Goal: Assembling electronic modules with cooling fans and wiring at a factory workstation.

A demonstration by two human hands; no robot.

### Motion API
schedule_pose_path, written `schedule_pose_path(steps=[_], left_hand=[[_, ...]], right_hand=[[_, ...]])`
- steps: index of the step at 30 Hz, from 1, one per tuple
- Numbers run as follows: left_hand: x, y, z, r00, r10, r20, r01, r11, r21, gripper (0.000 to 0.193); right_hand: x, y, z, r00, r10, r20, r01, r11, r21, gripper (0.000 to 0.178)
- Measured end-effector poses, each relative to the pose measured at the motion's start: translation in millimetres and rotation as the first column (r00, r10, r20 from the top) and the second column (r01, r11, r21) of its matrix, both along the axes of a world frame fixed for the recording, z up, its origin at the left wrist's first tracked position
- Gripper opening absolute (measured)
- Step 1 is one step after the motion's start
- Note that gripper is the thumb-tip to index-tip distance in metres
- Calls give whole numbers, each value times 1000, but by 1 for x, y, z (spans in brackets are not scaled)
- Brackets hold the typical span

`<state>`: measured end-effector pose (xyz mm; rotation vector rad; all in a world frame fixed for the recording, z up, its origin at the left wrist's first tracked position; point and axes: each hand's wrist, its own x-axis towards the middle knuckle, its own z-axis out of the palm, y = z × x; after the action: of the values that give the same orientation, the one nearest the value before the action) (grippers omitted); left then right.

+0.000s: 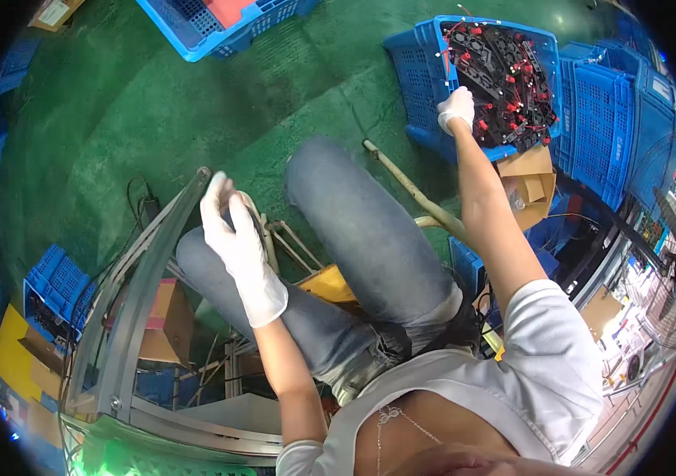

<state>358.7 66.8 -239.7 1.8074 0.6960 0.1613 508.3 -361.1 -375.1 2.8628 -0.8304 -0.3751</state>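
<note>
My right hand [456, 109], in a white glove, is stretched out to the near-left rim of a blue plastic crate [419, 89]. Its fingers are closed over that rim, beside the contents. Many black plastic parts with small fans, red pieces and thin wires [505, 83] fill the crate. Over my left thigh, my gloved left hand [239, 250] hangs in the air with thumb and fingers apart, holding nothing. A grey metal frame rail [151, 293] runs just to its left.
Stacked blue crates [600, 119] stand right of the filled one, with an open cardboard box [530, 186] below. Another blue crate [255, 28] sits at the far side on the green floor [219, 111]. A pale metal tube [405, 182] crosses near my right knee.
</note>
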Motion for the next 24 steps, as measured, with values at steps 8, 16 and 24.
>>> schedule_pose_path(steps=[8, 16, 24], left_hand=[[146, -42, -57, 852, -522, 36, 477, 748, -461, 35], [238, -188, -139, 269, -963, -10, 844, 241, -479, 46], [258, -228, -165, 218, -974, 52, 857, 166, -487, 49]], right_hand=[[-4, -17, -5, 980, 66, 186, -63, 998, -23, 36], [-12, -28, -20, 975, 48, 219, -73, 991, 111, 36], [-3, -25, -22, 942, 173, 287, -207, 974, 92, 27]])
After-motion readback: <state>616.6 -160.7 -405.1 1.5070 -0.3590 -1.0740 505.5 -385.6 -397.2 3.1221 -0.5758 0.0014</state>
